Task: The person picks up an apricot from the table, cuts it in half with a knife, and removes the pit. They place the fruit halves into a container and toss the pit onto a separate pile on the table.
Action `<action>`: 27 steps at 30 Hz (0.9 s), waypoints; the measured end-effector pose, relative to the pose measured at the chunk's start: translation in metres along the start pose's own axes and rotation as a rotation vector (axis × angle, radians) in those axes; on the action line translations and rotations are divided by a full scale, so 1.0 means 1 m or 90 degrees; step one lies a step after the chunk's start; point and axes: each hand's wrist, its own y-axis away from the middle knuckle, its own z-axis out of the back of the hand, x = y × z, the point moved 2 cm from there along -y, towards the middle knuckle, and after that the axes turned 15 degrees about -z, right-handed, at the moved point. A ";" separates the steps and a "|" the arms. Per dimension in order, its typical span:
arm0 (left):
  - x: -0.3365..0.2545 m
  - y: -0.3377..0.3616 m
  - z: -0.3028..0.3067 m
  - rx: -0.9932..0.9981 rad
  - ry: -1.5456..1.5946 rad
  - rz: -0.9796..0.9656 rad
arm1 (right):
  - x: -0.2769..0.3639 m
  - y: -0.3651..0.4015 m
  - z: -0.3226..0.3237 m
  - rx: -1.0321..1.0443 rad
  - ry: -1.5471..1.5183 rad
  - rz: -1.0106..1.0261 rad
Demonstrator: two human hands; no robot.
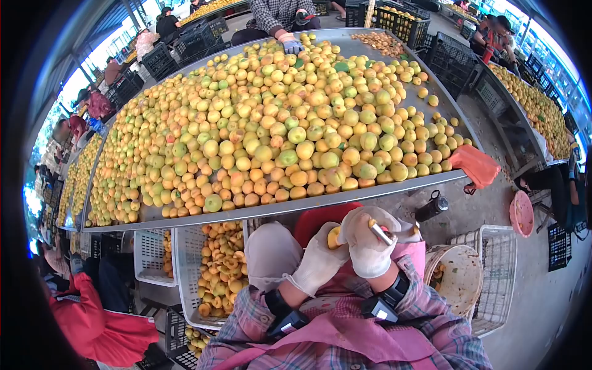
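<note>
Below the fruit-laden counter [308, 207], a gloved left hand [320, 262] grips an apricot [333, 237] while the right hand [369, 245] is closed around a metal tool [382, 234].

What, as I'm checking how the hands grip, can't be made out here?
Head view only:
- Fruit: mostly covered by the left hand and right hand.
- Tool: one end hidden by the right hand.
- Bucket contents: too small to tell.
</note>
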 end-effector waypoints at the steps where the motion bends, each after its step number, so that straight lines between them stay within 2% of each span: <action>1: 0.000 0.001 0.001 0.009 -0.018 0.009 | -0.001 0.001 -0.001 -0.002 0.000 0.000; 3: 0.000 0.000 0.002 0.018 -0.037 0.019 | 0.005 -0.004 -0.006 -0.031 -0.186 -0.163; 4: -0.001 0.000 0.002 0.038 -0.052 0.026 | 0.003 -0.006 -0.004 -0.035 0.076 0.023; 5: -0.001 0.000 0.003 0.058 -0.067 0.034 | 0.007 -0.007 -0.004 -0.033 0.074 0.020; 7: -0.003 0.000 0.003 0.079 -0.066 0.025 | 0.015 -0.010 -0.004 0.051 -0.211 -0.208; 8: -0.004 0.000 0.004 0.101 -0.065 0.013 | 0.013 -0.016 -0.002 -0.006 0.051 0.028; 9: -0.002 -0.001 0.005 0.102 -0.065 0.012 | 0.011 -0.016 0.002 -0.008 0.051 0.028; 11: 0.002 0.000 0.007 0.185 -0.044 -0.041 | 0.003 -0.016 0.006 0.092 -0.582 -0.338; 15: 0.005 0.001 0.010 0.256 -0.024 -0.064 | -0.004 -0.014 0.011 0.113 -0.621 -0.376; 16: 0.002 0.002 0.011 0.254 -0.005 -0.020 | -0.005 -0.014 0.014 0.110 -0.622 -0.377; 18: -0.002 0.003 0.010 0.253 0.015 0.025 | -0.008 -0.015 0.016 0.154 -0.839 -0.463; 22: -0.006 -0.001 0.010 0.286 -0.015 -0.007 | -0.015 -0.014 0.014 0.146 -0.823 -0.459; 24: -0.004 -0.004 0.011 0.287 -0.021 -0.016 | -0.023 -0.020 0.017 0.052 -0.859 -0.470; 25: 0.001 -0.007 0.015 0.242 -0.032 0.016 | -0.031 -0.024 0.022 0.056 -0.871 -0.436; 27: 0.010 -0.013 0.021 0.192 -0.050 0.037 | -0.020 -0.030 0.029 -0.071 -0.676 -0.422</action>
